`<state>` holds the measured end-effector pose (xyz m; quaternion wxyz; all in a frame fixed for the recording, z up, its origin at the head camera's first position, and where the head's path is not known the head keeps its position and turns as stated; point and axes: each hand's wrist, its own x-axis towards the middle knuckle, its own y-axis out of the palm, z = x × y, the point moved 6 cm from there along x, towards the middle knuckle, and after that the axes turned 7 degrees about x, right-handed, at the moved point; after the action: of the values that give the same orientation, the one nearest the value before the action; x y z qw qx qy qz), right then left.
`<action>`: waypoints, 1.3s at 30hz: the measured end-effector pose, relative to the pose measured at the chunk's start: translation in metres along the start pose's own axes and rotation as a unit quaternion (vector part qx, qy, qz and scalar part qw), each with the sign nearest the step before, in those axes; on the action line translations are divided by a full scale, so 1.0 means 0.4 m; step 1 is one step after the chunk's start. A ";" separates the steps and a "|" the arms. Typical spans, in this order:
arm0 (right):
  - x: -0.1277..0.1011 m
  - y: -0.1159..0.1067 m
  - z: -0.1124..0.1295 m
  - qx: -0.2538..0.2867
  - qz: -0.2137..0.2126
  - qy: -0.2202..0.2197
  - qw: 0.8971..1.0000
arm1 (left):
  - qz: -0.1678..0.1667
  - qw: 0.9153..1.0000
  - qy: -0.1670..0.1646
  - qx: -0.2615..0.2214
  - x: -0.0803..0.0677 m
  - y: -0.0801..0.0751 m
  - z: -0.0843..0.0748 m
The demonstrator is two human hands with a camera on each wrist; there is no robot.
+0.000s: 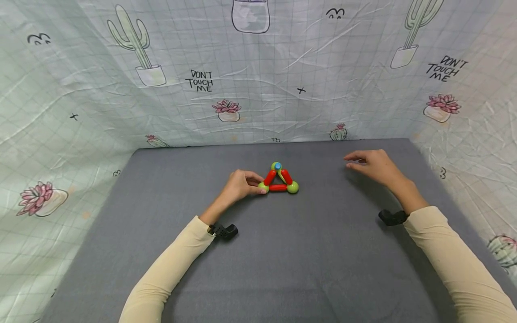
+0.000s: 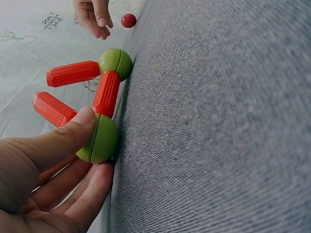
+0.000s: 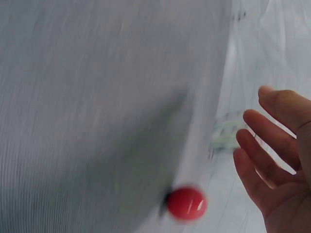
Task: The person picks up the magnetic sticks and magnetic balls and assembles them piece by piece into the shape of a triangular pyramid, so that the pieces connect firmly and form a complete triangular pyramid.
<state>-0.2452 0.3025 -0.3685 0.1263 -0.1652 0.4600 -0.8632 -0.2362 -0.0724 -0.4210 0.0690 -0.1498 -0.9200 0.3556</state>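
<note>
A small triangle [image 1: 278, 179] of red rods and green balls stands on the grey table top [image 1: 282, 264], with a blue piece [image 1: 278, 166] at its far corner. My left hand [image 1: 260, 186] pinches the triangle's left green ball [image 2: 104, 141] between thumb and fingers. A red rod [image 2: 106, 93] runs from that ball to a second green ball [image 2: 115, 62]. My right hand [image 1: 349, 161] hovers to the right with relaxed fingers [image 3: 265, 145] and holds nothing. A loose red ball [image 3: 187, 204] lies on the table just by its fingertips; the same red ball [image 2: 128, 20] shows in the left wrist view.
A pale checked cloth [image 1: 258, 89] printed with cacti and "don't touch me" walls in the table at the back and both sides. Bare grey surface spreads in front of the triangle, between my two sleeves.
</note>
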 end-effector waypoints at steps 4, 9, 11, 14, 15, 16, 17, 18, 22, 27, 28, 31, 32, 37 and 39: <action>-0.020 -0.045 -0.056 -0.026 -0.034 0.023 0.999 | -0.002 1.000 0.001 -0.001 0.000 0.000 -0.001; -0.041 -0.071 -0.124 -0.028 -0.051 0.068 0.996 | -0.002 1.000 0.001 0.003 -0.001 0.000 -0.003; -0.045 -0.072 -0.144 -0.025 -0.038 0.085 0.995 | -0.003 1.000 -0.002 0.003 -0.001 -0.001 -0.001; -0.052 -0.068 -0.168 -0.016 -0.014 0.109 0.994 | -0.003 1.000 -0.004 0.005 -0.001 -0.003 0.000; -0.053 -0.066 -0.174 -0.012 -0.007 0.117 0.993 | -0.003 1.000 -0.004 0.005 -0.001 -0.003 0.001; -0.054 -0.063 -0.180 -0.008 -0.001 0.122 0.992 | -0.002 1.000 -0.005 0.006 -0.001 -0.004 0.001; -0.055 -0.061 -0.184 -0.008 0.001 0.125 0.992 | -0.001 1.000 -0.005 0.007 0.000 -0.004 0.000; -0.056 -0.059 -0.187 -0.006 0.002 0.126 0.992 | 0.000 1.000 -0.005 0.007 0.000 -0.004 0.000; -0.056 -0.052 -0.193 -0.012 0.004 0.117 0.993 | 0.005 1.000 -0.009 0.006 -0.001 -0.003 -0.001; -0.059 -0.051 -0.191 -0.011 0.003 0.109 0.994 | 0.008 1.000 -0.014 0.005 -0.001 -0.003 0.000; -0.059 -0.051 -0.190 -0.012 0.001 0.105 0.994 | 0.008 1.000 -0.015 0.005 0.000 -0.002 0.001; -0.061 -0.052 -0.184 -0.018 -0.011 0.095 0.995 | 0.009 1.000 -0.016 0.006 -0.001 -0.002 0.002; -0.061 -0.052 -0.181 -0.020 -0.015 0.092 0.995 | 0.010 1.000 -0.016 0.005 -0.001 -0.002 0.002; -0.057 -0.055 -0.177 -0.026 -0.022 0.095 0.995 | 0.008 1.000 -0.017 0.000 -0.002 -0.002 0.002; -0.055 -0.055 -0.178 -0.027 -0.018 0.102 0.994 | 0.007 1.000 -0.019 -0.001 -0.001 -0.002 0.003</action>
<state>-0.2549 0.3762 -0.3910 0.0593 -0.0878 0.4902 -0.8651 -0.2363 -0.0738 -0.4213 0.0492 -0.1495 -0.9205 0.3578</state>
